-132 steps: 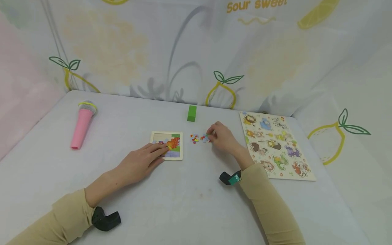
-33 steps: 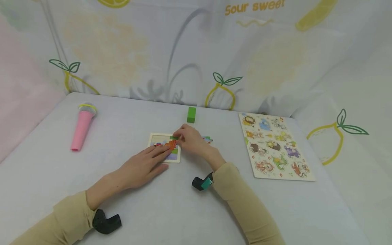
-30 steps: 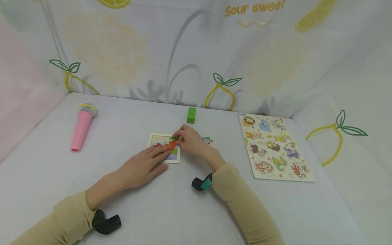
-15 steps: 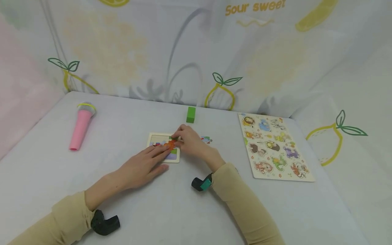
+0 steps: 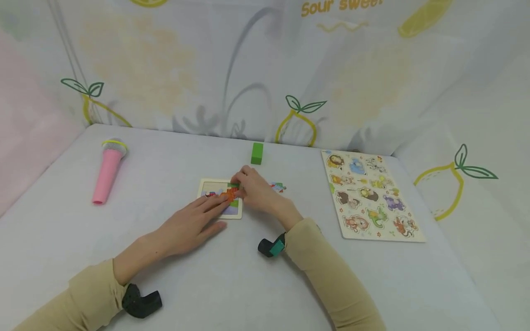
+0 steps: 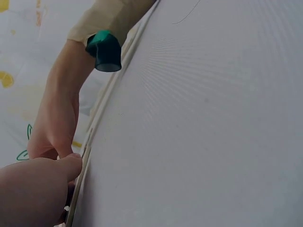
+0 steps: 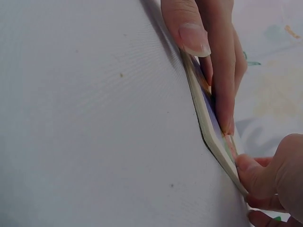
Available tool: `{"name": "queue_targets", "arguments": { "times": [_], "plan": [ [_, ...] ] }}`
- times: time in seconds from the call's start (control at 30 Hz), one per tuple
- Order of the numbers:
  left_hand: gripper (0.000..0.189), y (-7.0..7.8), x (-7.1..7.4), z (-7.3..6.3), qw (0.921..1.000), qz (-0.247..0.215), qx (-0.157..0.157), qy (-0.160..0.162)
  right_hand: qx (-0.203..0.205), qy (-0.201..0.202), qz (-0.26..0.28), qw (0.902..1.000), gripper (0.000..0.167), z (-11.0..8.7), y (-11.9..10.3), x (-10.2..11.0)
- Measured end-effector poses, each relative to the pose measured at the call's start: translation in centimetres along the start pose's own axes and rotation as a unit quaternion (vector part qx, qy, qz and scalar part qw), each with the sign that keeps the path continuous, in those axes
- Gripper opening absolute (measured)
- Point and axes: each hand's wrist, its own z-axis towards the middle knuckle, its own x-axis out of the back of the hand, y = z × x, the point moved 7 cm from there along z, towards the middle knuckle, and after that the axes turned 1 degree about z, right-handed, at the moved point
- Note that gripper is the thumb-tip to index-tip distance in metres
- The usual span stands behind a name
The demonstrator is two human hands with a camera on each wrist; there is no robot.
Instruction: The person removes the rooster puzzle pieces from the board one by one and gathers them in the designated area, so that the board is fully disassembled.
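Observation:
A small jigsaw puzzle tray (image 5: 241,202) with a pale wooden frame lies on the table, its upper left part showing bare wood. My left hand (image 5: 188,230) lies over the tray's left and lower side, its straight fingers resting on an orange-red picture part. My right hand (image 5: 258,191) is at the tray's upper right, thumb and fingers curled at an orange puzzle piece (image 5: 233,191); the fingertips hide much of it. Up close in the right wrist view, the right thumb and fingers meet at the tray's far corner. Another colourful puzzle piece (image 5: 278,187) lies behind the right hand, partly hidden.
A green block (image 5: 257,153) stands behind the tray. To the left lies a pink toy microphone (image 5: 108,172). An animal picture board (image 5: 374,197) occupies the right side. A printed cloth backdrop (image 5: 223,69) rises at the table's back edge.
From beside the loose pieces, my right hand has moved left to the tray's upper right. My left hand stays on the tray. Over the last second, only slight shifts show.

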Motion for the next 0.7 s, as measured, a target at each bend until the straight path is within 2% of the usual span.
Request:
{"name": "queue_targets", "arguments": {
  "times": [0.17,0.4,0.7],
  "plan": [
    [0.060,-0.05,0.01,-0.03,1.0000,0.000,0.002,0.000,0.007,0.004,-0.015,0.9999,0.027,-0.08,-0.11,-0.02],
    [0.059,-0.08,0.00,-0.14,1.0000,-0.002,-0.002,-0.001,0.003,-0.001,0.001,1.0000,0.029,0.00,-0.02,-0.26],
    [0.059,-0.11,0.02,0.02,1.0000,0.003,-0.004,0.001,0.017,0.015,-0.003,0.9997,0.030,0.13,0.03,0.15]
  ]
}}
